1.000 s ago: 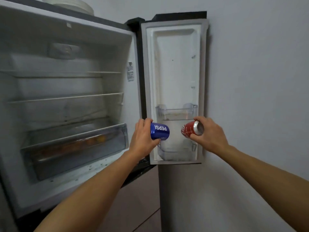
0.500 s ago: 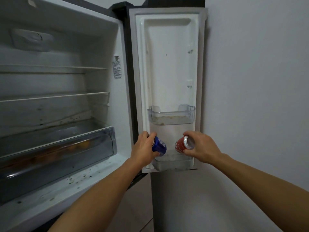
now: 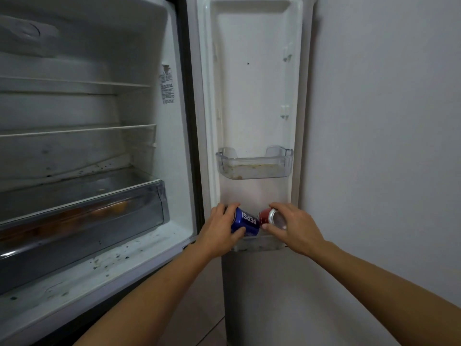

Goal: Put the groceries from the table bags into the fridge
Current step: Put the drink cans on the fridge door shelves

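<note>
Over the last second both hands had dropped down the open fridge door, from about level with the upper door bin to the mouth of the lower door bin. The left hand was wrapped round a blue Pepsi can. The right hand gripped a red soda can, its silver end turned outward. The cans, held apart a moment before, now met, both tilted, just above the bin's front wall. Neither was seated yet; I'd judge they needed righting and lowering in before either hand let go.
</note>
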Available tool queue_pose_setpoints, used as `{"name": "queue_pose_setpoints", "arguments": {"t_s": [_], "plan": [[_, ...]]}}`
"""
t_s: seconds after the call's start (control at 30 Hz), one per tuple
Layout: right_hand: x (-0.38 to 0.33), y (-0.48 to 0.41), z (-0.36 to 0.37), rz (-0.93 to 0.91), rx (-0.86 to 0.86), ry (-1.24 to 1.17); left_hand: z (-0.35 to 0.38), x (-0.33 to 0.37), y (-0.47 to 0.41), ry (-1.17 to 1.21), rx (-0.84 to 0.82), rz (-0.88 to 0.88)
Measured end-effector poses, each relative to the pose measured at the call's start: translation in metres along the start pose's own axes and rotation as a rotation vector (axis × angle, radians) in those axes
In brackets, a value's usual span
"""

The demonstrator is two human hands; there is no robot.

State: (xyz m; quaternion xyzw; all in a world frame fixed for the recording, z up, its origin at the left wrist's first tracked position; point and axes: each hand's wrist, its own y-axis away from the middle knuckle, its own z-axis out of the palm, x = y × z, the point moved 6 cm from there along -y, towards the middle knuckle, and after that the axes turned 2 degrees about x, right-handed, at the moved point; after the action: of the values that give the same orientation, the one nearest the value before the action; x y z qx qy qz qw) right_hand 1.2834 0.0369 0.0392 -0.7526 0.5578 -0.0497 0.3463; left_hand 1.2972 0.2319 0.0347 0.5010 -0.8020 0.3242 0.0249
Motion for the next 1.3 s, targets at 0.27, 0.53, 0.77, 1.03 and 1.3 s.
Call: {"name": "queue_pose_setpoints", "arguments": {"t_s": [0.27, 0.53, 0.77, 1.03, 1.3], "plan": [[0.002, 0.000, 0.009, -0.061, -0.057, -0.018, 0.005, 0.001, 0.008, 0.017, 0.037, 0.055], [0.006, 0.003, 0.009, -0.077, -0.155, -0.047, 0.018, 0.006, 0.020, 0.014, 0.017, -0.033], [-0.015, 0.013, -0.006, -0.229, -0.012, 0.114, -0.007, 0.016, 0.042, -0.106, 0.156, -0.138], [-0.087, 0.056, -0.003, -0.611, -0.025, -0.106, -0.042, 0.013, 0.157, -0.381, 0.223, -0.521], [-0.182, 0.180, 0.041, -0.819, -0.362, -0.277, -0.072, 0.067, 0.378, -0.586, 0.128, -0.947]]}}
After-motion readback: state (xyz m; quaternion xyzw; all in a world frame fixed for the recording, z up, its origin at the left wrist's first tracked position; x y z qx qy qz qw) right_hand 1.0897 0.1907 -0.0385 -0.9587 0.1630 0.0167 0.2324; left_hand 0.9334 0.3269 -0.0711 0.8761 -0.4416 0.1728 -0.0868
